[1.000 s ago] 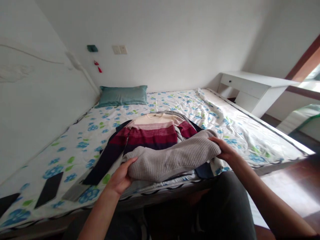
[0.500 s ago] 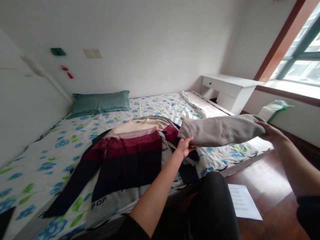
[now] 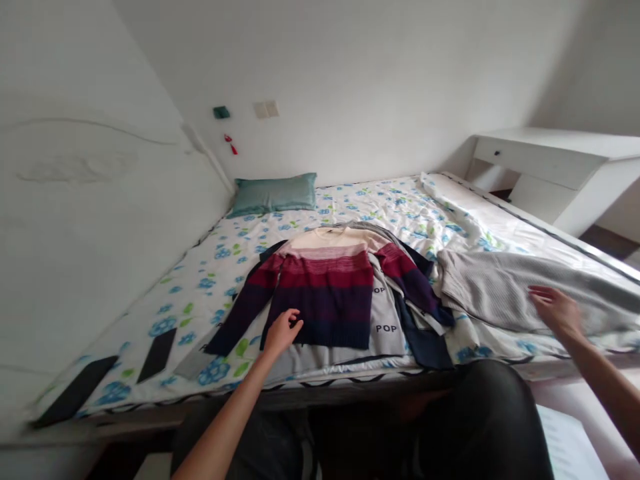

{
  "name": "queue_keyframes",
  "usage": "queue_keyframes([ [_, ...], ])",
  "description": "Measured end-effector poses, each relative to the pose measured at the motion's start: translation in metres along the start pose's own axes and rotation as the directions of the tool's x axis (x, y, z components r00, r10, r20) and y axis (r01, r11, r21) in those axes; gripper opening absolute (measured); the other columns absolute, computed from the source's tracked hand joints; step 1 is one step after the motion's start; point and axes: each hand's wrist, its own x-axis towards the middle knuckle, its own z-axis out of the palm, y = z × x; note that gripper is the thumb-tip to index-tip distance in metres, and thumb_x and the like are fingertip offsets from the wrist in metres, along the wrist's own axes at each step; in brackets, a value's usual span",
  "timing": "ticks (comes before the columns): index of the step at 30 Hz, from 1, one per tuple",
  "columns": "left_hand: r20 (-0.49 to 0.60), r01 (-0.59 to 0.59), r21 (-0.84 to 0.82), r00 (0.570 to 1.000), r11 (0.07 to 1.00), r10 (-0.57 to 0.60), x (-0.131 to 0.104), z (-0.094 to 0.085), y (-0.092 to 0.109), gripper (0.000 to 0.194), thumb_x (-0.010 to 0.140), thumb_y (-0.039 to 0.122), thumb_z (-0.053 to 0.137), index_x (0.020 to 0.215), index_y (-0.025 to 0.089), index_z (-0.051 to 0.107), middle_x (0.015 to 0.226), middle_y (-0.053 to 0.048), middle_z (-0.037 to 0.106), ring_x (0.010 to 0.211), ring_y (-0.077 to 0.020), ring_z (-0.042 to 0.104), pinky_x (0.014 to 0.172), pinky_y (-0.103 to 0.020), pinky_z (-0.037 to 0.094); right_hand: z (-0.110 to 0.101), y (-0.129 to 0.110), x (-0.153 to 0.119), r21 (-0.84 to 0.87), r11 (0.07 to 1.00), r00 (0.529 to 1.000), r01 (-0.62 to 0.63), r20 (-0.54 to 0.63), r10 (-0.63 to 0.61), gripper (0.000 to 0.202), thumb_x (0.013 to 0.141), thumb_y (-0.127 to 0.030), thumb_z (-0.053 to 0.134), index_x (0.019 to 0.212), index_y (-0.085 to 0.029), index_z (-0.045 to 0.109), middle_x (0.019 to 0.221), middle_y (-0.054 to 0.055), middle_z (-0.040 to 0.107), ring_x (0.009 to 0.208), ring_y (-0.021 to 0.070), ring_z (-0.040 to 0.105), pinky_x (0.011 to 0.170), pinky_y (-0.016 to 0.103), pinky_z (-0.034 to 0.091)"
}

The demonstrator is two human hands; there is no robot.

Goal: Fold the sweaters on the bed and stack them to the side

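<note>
**Sweaters spread out on a flowery bed**

So, most of the shot is a bed (image 3: 350, 207) with a white sheet printed in blue flowers and green leaves, running from the near edge all the way to the far wall. A teal pillow (image 3: 274, 193) sits at the far end, up against a plain white wall with a couple of switch plates (image 3: 265, 109) and a little red thing hanging below them. Along the left runs a white padded headboard-type panel (image 3: 90, 220). Far right there's a white desk (image 3: 560, 167) with a drawer, right beside the mattress.

Middle of the bed: a striped sweater (image 3: 327, 287), cream at the collar going through reds to navy at the hem, lying flat with sleeves out, on top of a grey garment printed "POP" (image 3: 387, 313). The left hand (image 3: 281, 331) is at the sweater's near hem, fingers loosely curled and touching the edge; can't tell if it's actually pinching the knit.

Over on the right, a grey ribbed sweater (image 3: 500, 290) lies on the sheet, just beside the pile. The right hand (image 3: 557, 310) rests on it flat, fingers spread, gripping nothing.

Near left, a few dark flat pieces (image 3: 157, 353) lie on the sheet. A sheet of paper (image 3: 570, 447) is on the floor, near right.
</note>
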Motion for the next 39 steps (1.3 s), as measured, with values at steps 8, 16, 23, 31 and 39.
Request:
queue_keyframes([
  [8, 0.109, -0.086, 0.332, 0.993, 0.940, 0.052, -0.044, -0.028, -0.046, 0.080, 0.076, 0.007, 0.073, 0.155, 0.023, 0.071, 0.158, -0.017, 0.063, 0.145, -0.0388, 0.062, 0.127, -0.047, 0.045, 0.164, -0.232, -0.189, 0.478, 0.780, 0.479, 0.403, 0.616, -0.625, 0.051, 0.085, -0.038, 0.084, 0.135, -0.026, 0.082, 0.140, 0.010, 0.078, 0.112, 0.0283, 0.078, 0.105, 0.042, 0.061],
  [16, 0.031, -0.049, 0.382, 0.999, 0.923, 0.040, -0.044, -0.045, -0.033, 0.042, 0.103, 0.013, 0.048, 0.122, 0.023, 0.085, 0.130, -0.014, 0.081, 0.124, -0.0327, 0.075, 0.116, -0.042, 0.053, 0.204, -0.272, -0.246, 0.443, 0.780, 0.472, 0.442, 0.625, -0.622, 0.034, 0.093, -0.018, 0.068, 0.121, -0.022, 0.087, 0.127, 0.011, 0.080, 0.111, 0.0266, 0.077, 0.106, 0.041, 0.060],
  [23, 0.182, -0.020, -0.059, 0.983, 0.998, 0.030, -0.092, -0.098, -0.004, 0.012, 0.080, 0.031, 0.087, 0.091, 0.033, 0.089, 0.111, -0.009, 0.086, 0.122, -0.0376, 0.074, 0.123, -0.043, 0.049, 0.106, -0.258, -0.200, 0.596, 0.740, 0.338, 0.312, 0.659, -0.672, 0.023, 0.095, -0.043, 0.080, 0.102, -0.024, 0.090, 0.101, 0.004, 0.081, 0.090, 0.0205, 0.072, 0.084, 0.028, 0.057],
  [31, 0.790, 0.093, -0.043, 0.612, 0.995, -0.023, -0.121, -0.099, -0.002, 0.031, 0.075, 0.047, 0.093, 0.102, 0.033, 0.095, 0.095, -0.007, 0.087, 0.095, -0.0367, 0.081, 0.089, -0.039, 0.061, 0.092, -0.193, -0.209, 0.449, 0.882, -0.121, 0.141, 0.892, -0.435, 0.051, 0.079, -0.058, 0.093, 0.117, -0.023, 0.092, 0.101, 0.003, 0.084, 0.086, 0.0204, 0.075, 0.081, 0.027, 0.057],
  [39, -0.161, 0.309, 0.045, 0.941, 0.950, -0.298, -0.017, -0.145, -0.101, 0.052, 0.069, 0.046, 0.085, 0.112, 0.019, 0.077, 0.124, -0.023, 0.083, 0.121, -0.0456, 0.078, 0.106, -0.049, 0.060, 0.148, -0.159, -0.112, 0.010, 0.974, 0.868, 0.227, 0.452, -0.207, 0.052, 0.103, -0.041, 0.063, 0.147, -0.015, 0.074, 0.136, 0.018, 0.081, 0.124, 0.0327, 0.078, 0.111, 0.042, 0.056],
])
